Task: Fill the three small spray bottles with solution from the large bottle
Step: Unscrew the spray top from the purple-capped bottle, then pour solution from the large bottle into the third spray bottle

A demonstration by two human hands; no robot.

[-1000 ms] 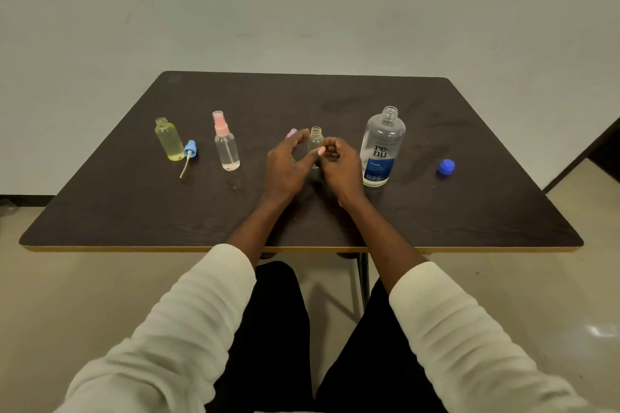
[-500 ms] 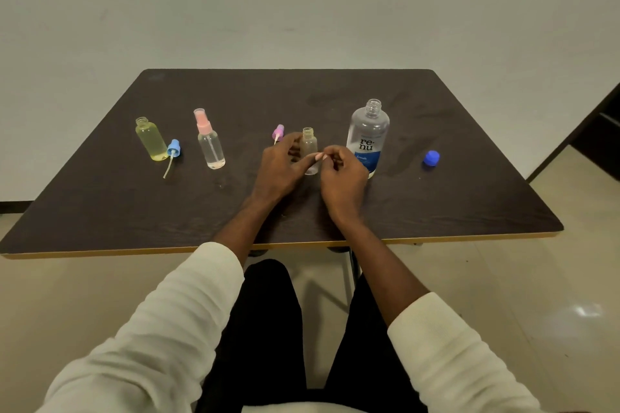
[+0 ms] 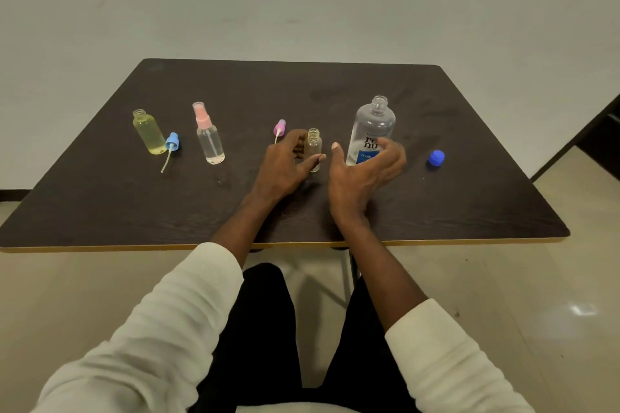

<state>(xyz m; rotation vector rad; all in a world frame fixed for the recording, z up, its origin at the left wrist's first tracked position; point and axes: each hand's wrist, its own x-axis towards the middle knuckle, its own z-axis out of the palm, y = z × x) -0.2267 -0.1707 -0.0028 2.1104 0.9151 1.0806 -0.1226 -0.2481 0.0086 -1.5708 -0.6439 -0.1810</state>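
Dark wood-grain surface (image 3: 469, 211), pale edge along the near side, plain wall behind, tiled floor beneath.

Far left: yellow bottle (image 3: 148, 133), upright, uncapped, filled with yellowish liquid. Just beside its base, lying flat: blue sprayer (image 3: 171, 141) with its thin tube trailing toward the near edge. Right of that, apart: pink-topped bottle (image 3: 208, 134), upright, sprayer and clear cover on, a little clear liquid at the bottom.

Centre: small bottle (image 3: 314, 146), upright on the surface, uncapped, threads bare, seemingly empty. Behind and left of it, on the surface: purple sprayer (image 3: 279, 128), tube pointing down toward the left hand.

Left hand (image 3: 285, 164): loosely curled around the small bottle from the left, thumb tip at the bottle's lower front, fingers behind it; touching or only cupping, hard to tell. Wrist resting low near the surface.

Right hand (image 3: 360, 174): wide open, holding nothing, thumb raised toward the small bottle, fingers spread and blurred in front of the large bottle's lower label; contact with that bottle not clear.

Large bottle (image 3: 371, 126): upright just right of the small bottle, uncapped, clear, dark lettering and a blue label band, partly hidden by the right fingers. Liquid level not readable.

Further right, well apart: blue cap (image 3: 435, 157), alone on the surface.

Near foreground: white sleeves pushed up the forearms, dark trousers below.
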